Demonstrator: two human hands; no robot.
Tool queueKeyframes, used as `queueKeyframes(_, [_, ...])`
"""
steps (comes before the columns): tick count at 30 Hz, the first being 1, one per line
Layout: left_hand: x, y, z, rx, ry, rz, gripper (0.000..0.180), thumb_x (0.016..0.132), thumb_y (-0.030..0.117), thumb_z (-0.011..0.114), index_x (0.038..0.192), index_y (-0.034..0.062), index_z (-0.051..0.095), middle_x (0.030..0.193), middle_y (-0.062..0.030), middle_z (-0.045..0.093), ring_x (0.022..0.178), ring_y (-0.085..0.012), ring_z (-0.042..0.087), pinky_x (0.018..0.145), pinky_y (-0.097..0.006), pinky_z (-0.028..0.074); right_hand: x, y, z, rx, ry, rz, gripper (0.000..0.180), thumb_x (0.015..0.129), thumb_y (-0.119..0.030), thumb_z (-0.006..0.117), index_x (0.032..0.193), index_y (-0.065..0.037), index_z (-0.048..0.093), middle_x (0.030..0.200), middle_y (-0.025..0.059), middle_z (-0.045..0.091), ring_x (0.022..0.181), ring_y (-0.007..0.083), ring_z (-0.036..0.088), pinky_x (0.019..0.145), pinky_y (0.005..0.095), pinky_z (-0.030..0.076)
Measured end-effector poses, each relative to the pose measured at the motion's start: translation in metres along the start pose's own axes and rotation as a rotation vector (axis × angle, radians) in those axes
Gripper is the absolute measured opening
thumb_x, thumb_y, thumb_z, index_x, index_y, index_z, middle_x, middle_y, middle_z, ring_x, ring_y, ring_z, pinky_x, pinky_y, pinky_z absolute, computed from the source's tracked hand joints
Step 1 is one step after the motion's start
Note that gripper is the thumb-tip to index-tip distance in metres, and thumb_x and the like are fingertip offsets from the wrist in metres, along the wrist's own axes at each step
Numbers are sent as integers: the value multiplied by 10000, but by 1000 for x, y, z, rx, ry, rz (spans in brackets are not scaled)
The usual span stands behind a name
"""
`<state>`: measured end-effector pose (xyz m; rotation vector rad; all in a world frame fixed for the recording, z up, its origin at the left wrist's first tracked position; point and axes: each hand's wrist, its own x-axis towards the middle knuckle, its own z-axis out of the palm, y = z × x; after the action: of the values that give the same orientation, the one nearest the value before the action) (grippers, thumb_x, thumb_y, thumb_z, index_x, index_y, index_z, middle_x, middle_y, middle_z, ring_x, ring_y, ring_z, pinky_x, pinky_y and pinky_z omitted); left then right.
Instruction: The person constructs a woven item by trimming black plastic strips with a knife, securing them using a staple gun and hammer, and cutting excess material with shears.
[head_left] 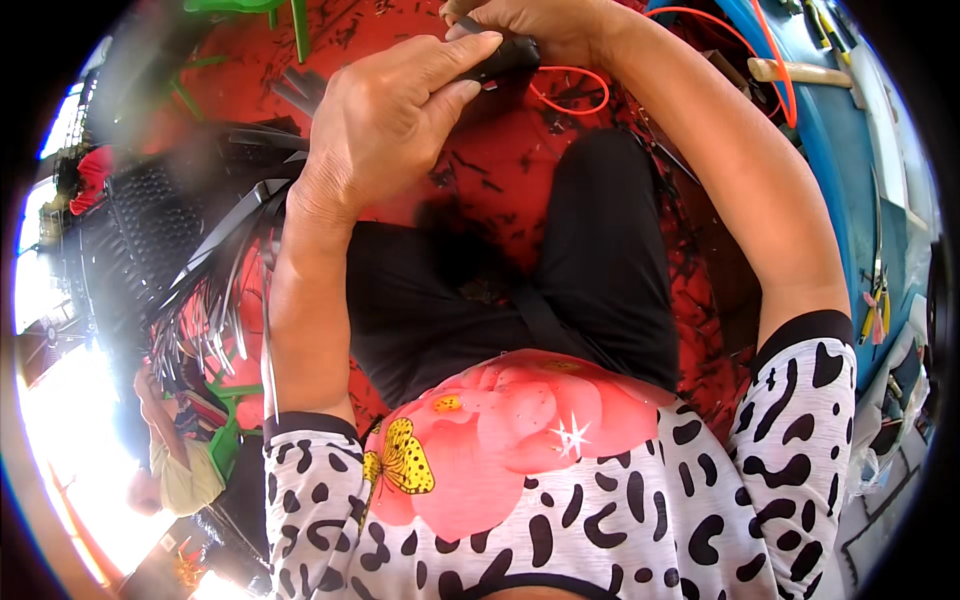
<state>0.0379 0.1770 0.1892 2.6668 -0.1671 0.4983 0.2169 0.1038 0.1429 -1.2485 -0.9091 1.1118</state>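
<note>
Left hand (385, 120) angling inward, its fingers (452, 98) pinching a black object (515, 58) between both hands, right arm (735, 165) slanting inward, right hand (555, 28) touching the object, its grasp unclear at the upper edge

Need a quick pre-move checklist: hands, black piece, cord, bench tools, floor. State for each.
1. Left hand gripping the black piece: ok, pinched between thumb and fingers.
2. Right hand grip secure: cannot tell, the hand is partly cut off by the top edge.
3. Orange-red cord clear of the work: not ok, a loose loop hangs right beside the black piece.
4. Wooden-handled tool away from both hands: ok, it lies off to the right by the blue table.
5. Floor free of scraps: not ok, dark scraps are strewn across the red surface.
</note>
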Motion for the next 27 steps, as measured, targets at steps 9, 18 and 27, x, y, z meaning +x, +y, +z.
queueKeyframes(9, [6, -2, -3, -4, 29, 23, 346, 811, -37, 589, 1154, -4, 593, 761, -80, 575, 674, -144, 543, 661, -226, 440, 1, -8, -15, -140, -63, -2, 161, 698, -22, 627, 856, 11, 630, 755, 55, 611, 714, 150, 560, 656, 279, 445])
queueKeyframes(18, [10, -1, -6, -2, 10, 12, 345, 814, -36, 589, 1156, 1, 594, 769, -79, 581, 685, -141, 546, 670, -229, 442, 2, -5, -12, -350, -32, -107, 140, 674, -45, 639, 802, 10, 635, 732, 55, 608, 677, 135, 545, 615, 279, 438])
queueKeyframes(27, [9, -1, -3, 3, 57, -12, 290, 767, 56, 646, 1057, 58, 650, 804, -109, 624, 710, -271, 605, 643, -326, 485, -1, -14, -8, -276, -162, -18, 106, 709, -70, 655, 787, -1, 632, 720, 35, 603, 647, 112, 528, 578, 256, 418])
